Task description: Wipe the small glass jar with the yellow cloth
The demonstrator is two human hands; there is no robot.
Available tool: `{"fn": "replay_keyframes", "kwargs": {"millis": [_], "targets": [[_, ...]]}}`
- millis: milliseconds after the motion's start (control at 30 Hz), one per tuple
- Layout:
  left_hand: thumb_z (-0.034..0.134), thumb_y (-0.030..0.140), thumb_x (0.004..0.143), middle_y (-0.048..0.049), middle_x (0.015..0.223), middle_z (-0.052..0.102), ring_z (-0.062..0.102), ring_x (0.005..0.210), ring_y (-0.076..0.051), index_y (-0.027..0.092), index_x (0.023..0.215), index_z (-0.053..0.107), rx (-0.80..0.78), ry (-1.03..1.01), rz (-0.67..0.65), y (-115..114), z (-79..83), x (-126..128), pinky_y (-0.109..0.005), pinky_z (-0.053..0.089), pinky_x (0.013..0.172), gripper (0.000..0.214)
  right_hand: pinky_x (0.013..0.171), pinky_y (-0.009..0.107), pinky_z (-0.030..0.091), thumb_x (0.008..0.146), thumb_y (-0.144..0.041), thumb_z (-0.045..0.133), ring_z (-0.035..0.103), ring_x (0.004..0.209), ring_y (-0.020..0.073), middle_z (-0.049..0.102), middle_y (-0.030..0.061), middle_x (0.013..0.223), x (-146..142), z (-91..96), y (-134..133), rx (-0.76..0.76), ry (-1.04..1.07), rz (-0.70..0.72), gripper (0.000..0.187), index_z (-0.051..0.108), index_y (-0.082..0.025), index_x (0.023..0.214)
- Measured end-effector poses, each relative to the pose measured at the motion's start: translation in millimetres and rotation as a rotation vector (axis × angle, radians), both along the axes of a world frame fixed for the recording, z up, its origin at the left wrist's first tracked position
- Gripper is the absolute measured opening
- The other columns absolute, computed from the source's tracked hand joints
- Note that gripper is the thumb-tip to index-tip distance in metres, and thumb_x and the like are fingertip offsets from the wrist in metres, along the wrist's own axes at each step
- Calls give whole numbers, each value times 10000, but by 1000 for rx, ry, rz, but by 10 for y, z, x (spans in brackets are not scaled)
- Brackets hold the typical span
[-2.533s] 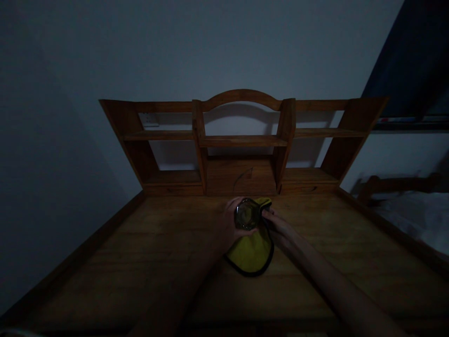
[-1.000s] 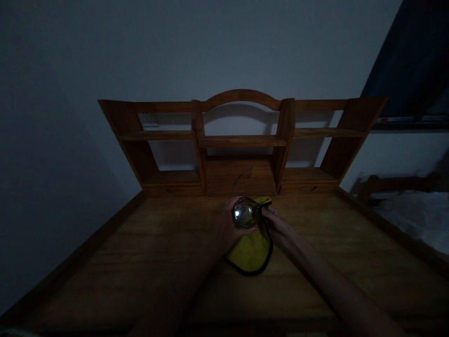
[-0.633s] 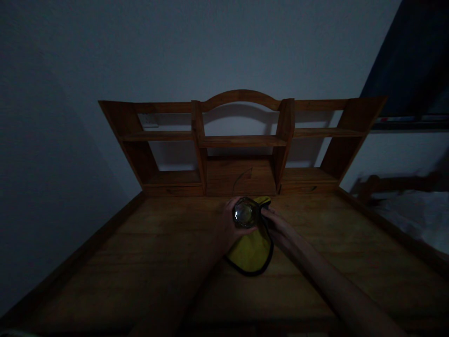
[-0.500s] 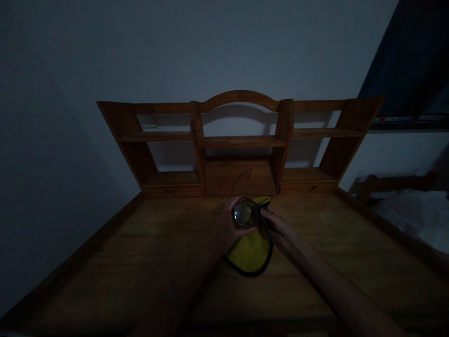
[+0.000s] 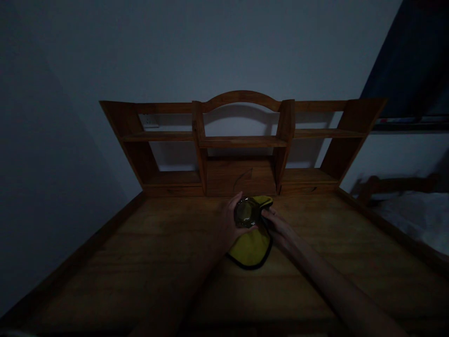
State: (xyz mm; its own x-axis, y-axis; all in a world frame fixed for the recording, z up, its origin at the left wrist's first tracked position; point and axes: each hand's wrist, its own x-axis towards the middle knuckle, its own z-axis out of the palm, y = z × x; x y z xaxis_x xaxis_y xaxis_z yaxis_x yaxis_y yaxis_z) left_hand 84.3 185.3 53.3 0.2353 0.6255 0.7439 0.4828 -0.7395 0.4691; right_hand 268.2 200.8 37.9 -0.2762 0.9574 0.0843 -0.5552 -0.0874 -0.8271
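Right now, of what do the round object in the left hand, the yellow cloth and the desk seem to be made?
Round object: probably glossy glass, as it looks see-through with small glints; clear plastic is possible.
Yellow cloth: matte fabric, by its fold and dark edging.
Desk: wood, by its grain; too dim to judge varnish.

Yellow cloth (image 5: 249,249) edged black, brown wood-grained desk (image 5: 147,257)

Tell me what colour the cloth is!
The cloth is yellow with a dark edge, best seen in the head view.
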Motion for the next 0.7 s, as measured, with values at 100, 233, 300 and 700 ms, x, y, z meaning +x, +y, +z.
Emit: {"fn": "replay_keyframes", "kwargs": {"millis": [100, 233, 300, 700], "targets": [[791, 417, 657, -127, 1394, 434, 440, 1292, -273, 241, 1394, 244, -12, 8, -19, 7, -21, -7, -466, 405, 1051, 934, 762, 297, 508, 667, -263, 798, 669, 783, 184, 726, 24, 925, -11, 30, -17, 1, -10, -2, 344, 674, -215, 984], [785, 418, 664, -131, 1366, 446, 450, 1273, -279, 232, 1384, 264, 19, 6, -23, 54, -94, -6, -478, 405, 1045, 908, 762, 275, 504, 679, -242, 787, 665, 794, 172, 722, 25, 951, -39, 75, -46, 23, -45, 2, 349, 672, -208, 1006], [775, 419, 675, -133, 1356, 451, 451, 1265, -280, 223, 1387, 267, 48, 15, -17, 87, -140, -2, -485, 401, 1046, 896, 758, 265, 502, 678, -234, 786, 662, 783, 164, 723, 20, 936, -49, 88, -57, 23, -55, -10, 338, 676, -206, 997], [750, 366, 717, -133, 1381, 427, 419, 1294, -278, 226, 1419, 216, 104, 177, 18, 59, -145, -9, -479, 402, 1055, 892, 657, 253, 497, 623, -236, 802, 640, 713, 163, 712, 19, 866, -71, 95, -57, 33, -170, -100, 337, 692, -193, 938]]}}
